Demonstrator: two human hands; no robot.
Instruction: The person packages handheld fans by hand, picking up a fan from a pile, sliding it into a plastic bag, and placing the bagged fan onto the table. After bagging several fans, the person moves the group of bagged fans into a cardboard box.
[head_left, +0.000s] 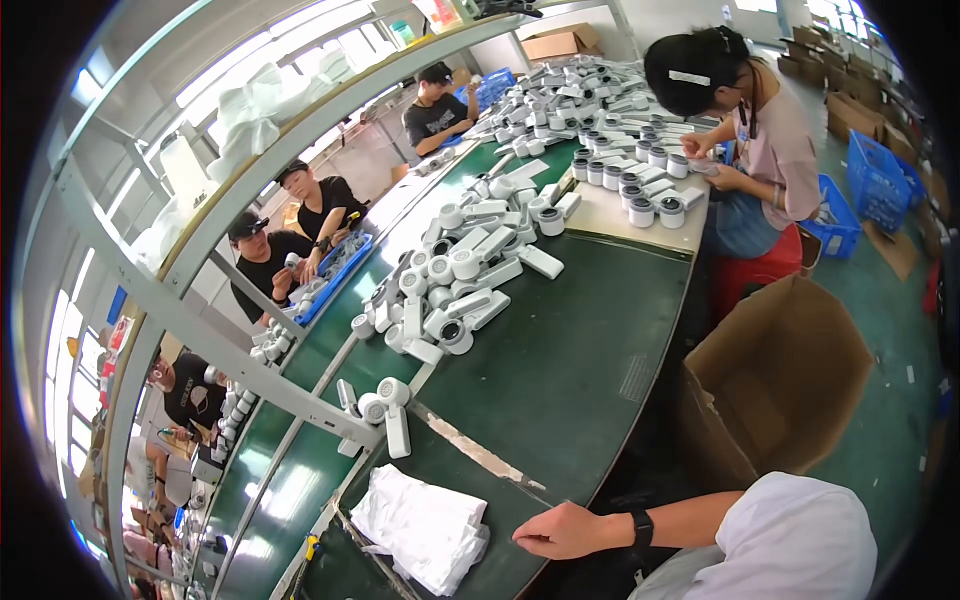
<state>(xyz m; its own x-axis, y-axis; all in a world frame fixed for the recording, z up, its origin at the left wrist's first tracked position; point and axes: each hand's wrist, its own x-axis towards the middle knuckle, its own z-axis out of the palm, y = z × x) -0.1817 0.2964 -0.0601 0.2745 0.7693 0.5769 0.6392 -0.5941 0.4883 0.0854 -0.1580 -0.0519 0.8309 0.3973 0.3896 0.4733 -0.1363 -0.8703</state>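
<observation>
White plastic pile (425,527), long axis slanting; right hand (558,530) just to its right, curled, contents indiscernible; left hand unseen.

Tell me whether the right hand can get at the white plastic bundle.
Probably yes: the right hand is beside the white plastic bundle, apart from it, and nothing visible stands between them.
</observation>
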